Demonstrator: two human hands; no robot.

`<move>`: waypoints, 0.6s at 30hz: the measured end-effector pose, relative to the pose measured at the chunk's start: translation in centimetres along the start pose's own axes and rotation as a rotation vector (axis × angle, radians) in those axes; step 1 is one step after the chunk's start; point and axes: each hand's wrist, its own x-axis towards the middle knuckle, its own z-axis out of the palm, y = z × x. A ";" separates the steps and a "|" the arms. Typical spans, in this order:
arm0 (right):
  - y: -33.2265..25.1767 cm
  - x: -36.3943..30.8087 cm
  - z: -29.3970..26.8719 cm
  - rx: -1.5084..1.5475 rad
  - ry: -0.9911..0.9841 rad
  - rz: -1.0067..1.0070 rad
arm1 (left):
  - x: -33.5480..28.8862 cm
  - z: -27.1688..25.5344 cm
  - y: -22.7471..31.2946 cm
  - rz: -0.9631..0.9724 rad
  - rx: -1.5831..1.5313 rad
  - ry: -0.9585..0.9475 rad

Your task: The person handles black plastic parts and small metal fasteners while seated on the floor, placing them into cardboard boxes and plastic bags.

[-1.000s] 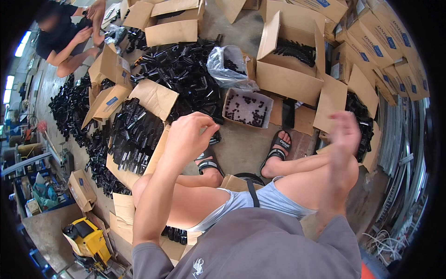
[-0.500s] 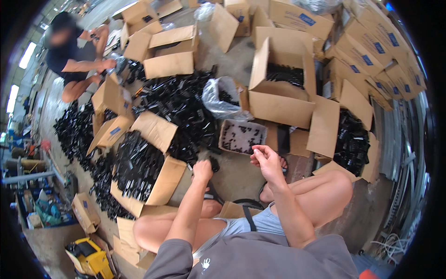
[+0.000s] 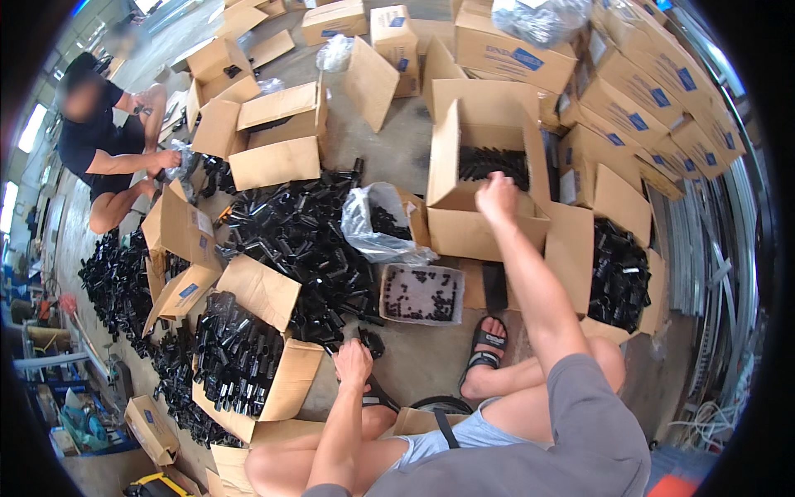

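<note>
Stacked cartons: many brown cardboard boxes (image 3: 654, 91) rise at the right rear, their visible sides closed.
Loose heap: a broad spread of glossy black tubular pieces (image 3: 290, 228) lies in disorder on the grey concrete floor (image 3: 360, 141); judging by its size, most of the pieces in sight are unsorted.
Tall carton: a brown, open-flapped cardboard box (image 3: 489, 238) ahead holds black pieces in what look like neat rows (image 3: 489, 157); its walls stand well above them, so it seems only partly filled.
Left carton: an open brown box with spread flaps (image 3: 292, 378), beside the heap, is well filled with similar black tubes (image 3: 236, 356).
Right carton: another open brown box (image 3: 569, 253) holds a jumbled load of black parts (image 3: 619, 277).
Shallow tray: a low, pale-lined box (image 3: 422, 320) has tiny black parts scattered thinly, much of its base bare.
Right hand: the right hand (image 3: 498, 199) reaches over the tall carton's near wall, fingers partly curled by the rows; whether it grips a piece is hidden.
Left hand: the left hand (image 3: 354, 362) is loosely closed beside the heap's near edge; I cannot tell what it holds.
</note>
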 end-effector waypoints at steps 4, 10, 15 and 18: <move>4.0 6.4 7.5 -0.090 -0.268 0.287 | -0.9 -3.8 -0.2 -0.546 -0.572 0.019; 32.0 21.2 10.5 -0.698 -0.322 0.055 | 4.7 -9.2 4.9 -0.437 -1.808 -0.259; 14.7 7.8 19.3 0.020 -0.427 0.610 | -2.8 -13.9 3.9 -0.654 -1.804 -0.204; 18.5 11.4 18.3 -0.017 -0.261 0.577 | -1.7 -16.8 7.2 -0.607 -1.953 -0.239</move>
